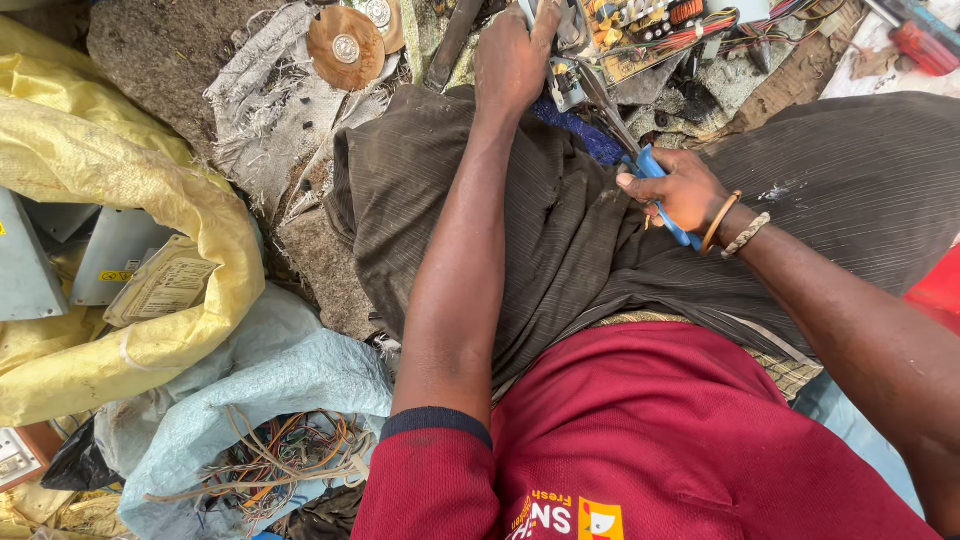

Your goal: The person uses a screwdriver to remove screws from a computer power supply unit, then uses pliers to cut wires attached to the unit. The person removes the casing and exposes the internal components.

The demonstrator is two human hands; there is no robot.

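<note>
- Head view, looking down past my red shirt (640,450) and dark striped trousers (560,230).
- Left hand (512,60): stretched forward to the scrap pile, fingers curled down onto a small metal part beside the circuit board (640,40). Fingertips are hidden behind the knuckles, so I cannot tell whether they clamp anything.
- Right hand (680,190): fingers closed around the blue handles of the pliers (640,150). Tool runs diagonally up and left from my fist, its metal nose reaching toward the small part by my left hand. Nose tip is lost in the clutter, so contact is unclear.
- Pliers sit over my right thigh, just short of the board.
- Circuit board: top centre, yellow components and a bundle of coloured wires (700,35) trailing right.
- Round copper-coloured disc (345,45) top left of my left hand, lying on frayed grey cloth.
- Yellow sack (130,200) at left, grey metal cases inside its mouth.
- Pale blue sack (300,380) bottom left, loose tangled wires (290,460) spilling from it.
</note>
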